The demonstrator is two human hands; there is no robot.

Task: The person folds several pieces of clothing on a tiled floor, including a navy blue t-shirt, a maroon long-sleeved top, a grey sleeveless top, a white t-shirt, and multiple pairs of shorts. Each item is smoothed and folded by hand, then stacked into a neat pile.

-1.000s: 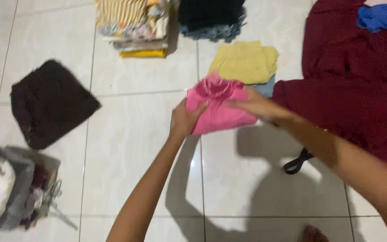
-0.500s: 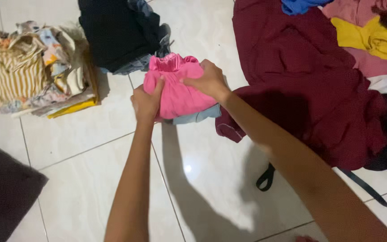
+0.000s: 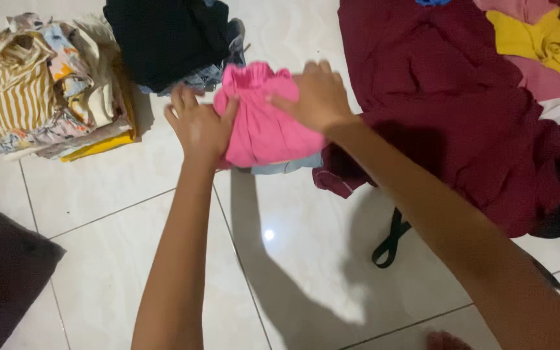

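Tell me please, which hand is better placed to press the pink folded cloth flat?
Probably the right hand: it lies flat on top of the pink folded cloth, while the left hand only touches its left edge.

folded garment (image 3: 264, 126) on pile, between hands

There is only one view, from a camera on the person's head. It looks steeply down at the white tiled floor (image 3: 163, 214), quite near. Both forearms enter from the lower edge and reach toward the upper edge, where folded clothes piles (image 3: 46, 84) lie.
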